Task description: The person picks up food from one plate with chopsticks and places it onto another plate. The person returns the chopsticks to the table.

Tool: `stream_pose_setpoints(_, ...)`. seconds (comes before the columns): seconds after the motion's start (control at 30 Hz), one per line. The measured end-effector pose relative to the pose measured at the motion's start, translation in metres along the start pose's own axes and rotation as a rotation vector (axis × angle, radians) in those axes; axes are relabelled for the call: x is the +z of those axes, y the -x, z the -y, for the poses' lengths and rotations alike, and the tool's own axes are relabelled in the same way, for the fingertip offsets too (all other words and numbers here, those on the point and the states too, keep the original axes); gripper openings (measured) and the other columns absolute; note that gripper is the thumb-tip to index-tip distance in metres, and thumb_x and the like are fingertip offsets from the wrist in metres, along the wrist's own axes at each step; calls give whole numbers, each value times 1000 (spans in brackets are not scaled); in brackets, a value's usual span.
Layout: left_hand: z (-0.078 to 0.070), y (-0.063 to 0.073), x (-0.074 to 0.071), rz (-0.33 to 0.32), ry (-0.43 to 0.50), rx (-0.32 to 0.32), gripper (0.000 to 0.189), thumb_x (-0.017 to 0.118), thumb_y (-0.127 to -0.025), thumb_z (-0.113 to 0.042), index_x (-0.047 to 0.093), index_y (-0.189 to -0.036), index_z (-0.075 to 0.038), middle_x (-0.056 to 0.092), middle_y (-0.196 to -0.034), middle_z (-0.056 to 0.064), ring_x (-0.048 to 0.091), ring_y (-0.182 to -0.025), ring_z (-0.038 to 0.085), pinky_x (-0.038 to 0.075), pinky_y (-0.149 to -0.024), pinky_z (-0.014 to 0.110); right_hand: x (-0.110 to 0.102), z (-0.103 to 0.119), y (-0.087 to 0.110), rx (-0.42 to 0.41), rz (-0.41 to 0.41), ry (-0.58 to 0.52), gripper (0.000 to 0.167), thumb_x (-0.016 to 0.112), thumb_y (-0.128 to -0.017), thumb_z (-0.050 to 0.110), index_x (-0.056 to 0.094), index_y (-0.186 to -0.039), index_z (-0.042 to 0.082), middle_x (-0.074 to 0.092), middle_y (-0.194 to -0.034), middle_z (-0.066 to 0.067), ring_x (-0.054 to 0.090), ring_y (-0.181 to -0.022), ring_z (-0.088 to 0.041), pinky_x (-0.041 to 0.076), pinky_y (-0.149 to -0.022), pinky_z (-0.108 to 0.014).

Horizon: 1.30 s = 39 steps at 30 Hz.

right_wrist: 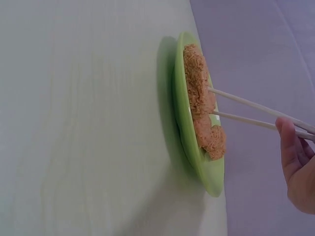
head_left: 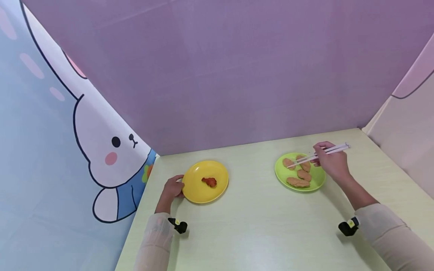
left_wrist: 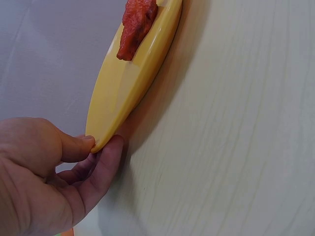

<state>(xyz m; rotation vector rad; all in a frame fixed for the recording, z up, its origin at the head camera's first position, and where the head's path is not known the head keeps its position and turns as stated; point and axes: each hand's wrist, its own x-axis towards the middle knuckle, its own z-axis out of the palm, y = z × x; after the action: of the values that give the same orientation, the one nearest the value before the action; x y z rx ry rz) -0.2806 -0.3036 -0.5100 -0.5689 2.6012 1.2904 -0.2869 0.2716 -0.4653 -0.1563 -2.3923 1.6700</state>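
Note:
At the left, my left hand (head_left: pixel 173 187) pinches the rim of a yellow plate (head_left: pixel 194 191), thumb on top and fingers beneath, as the left wrist view shows. On this plate lies a red drumstick-shaped piece of chicken (head_left: pixel 210 182). My right hand (head_left: pixel 333 162) holds a pair of pale chopsticks (head_left: pixel 331 149) over a green plate (head_left: pixel 317 181). Several golden breaded chicken pieces (head_left: pixel 298 182) lie on the green plate. The chopstick tips are slightly apart and overlap the far-left piece (head_left: pixel 288 163) in the head view.
Both plates stand on a pale wood-grain table (head_left: pixel 254 210), with a wide gap between them. A purple cloth wall (head_left: pixel 237 75) rises along the back edge. A panel with a cartoon rabbit (head_left: pixel 98 150) borders the left side, and another pale panel (head_left: pixel 407 143) the right.

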Motion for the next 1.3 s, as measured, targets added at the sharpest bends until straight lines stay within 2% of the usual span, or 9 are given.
stream_pose_setpoints(0.23, 0, -3, 0, 6, -1, -8, 52, 52, -94, -3, 55, -145, -10, 71, -107, 18, 66, -58, 14, 59, -56, 30, -1, 0, -4, -26, 20, 12, 39, 55, -103, 31, 62, -119, -4, 73, -70, 6, 70, -56, -4, 61, -56, -29)
stream_pose_setpoints(0.47, 2, -10, 1, 17, 0, -43, 53, 52, -94, -4, 54, -146, -12, 71, -106, 16, 66, -58, 15, 58, -55, 29, -1, 0, -5, 38, -4, -22, 45, 57, -103, 34, 61, -125, -5, 71, -70, 12, 71, -57, -4, 61, -57, -28)
stream_pose_setpoints(0.53, 3, -11, 1, 19, 3, -47, 53, 52, -94, -4, 54, -146, -12, 71, -107, 17, 67, -59, 15, 58, -55, 29, -2, 0, -5, 52, -18, -45, 42, 57, -102, 34, 62, -123, -2, 71, -72, 13, 71, -58, -5, 61, -58, -28)
stream_pose_setpoints(0.73, 4, -13, 1, 21, 11, -42, 52, 52, -95, -5, 54, -147, -12, 71, -109, 17, 67, -60, 15, 59, -57, 30, -5, 4, -7, 68, -27, -163, 13, 59, -102, 30, 64, -105, 18, 72, -73, 12, 73, -60, -7, 60, -58, -25)
stream_pose_setpoints(0.97, 5, -14, 2, 18, 9, -36, 52, 52, -96, -5, 53, -147, -12, 70, -110, 18, 67, -60, 15, 59, -57, 30, -4, 15, -4, 90, -5, -360, 18, 64, -100, 24, 63, -109, 9, 74, -73, 8, 74, -59, -9, 59, -56, -24)
stream_pose_setpoints(1.07, 4, -13, 2, 18, 7, -40, 52, 52, -96, -5, 53, -147, -12, 70, -110, 18, 67, -61, 15, 59, -57, 30, -1, 18, -3, 94, 0, -431, 16, 66, -99, 23, 62, -108, 9, 74, -73, 5, 74, -59, -10, 59, -55, -24)
stream_pose_setpoints(1.3, 3, -12, 3, 20, 0, -41, 53, 52, -95, -5, 53, -147, -12, 69, -108, 18, 66, -60, 16, 58, -56, 29, 10, 22, -3, 86, 19, -458, 13, 68, -98, 23, 66, -105, 12, 75, -75, 4, 74, -59, -11, 60, -56, -27)
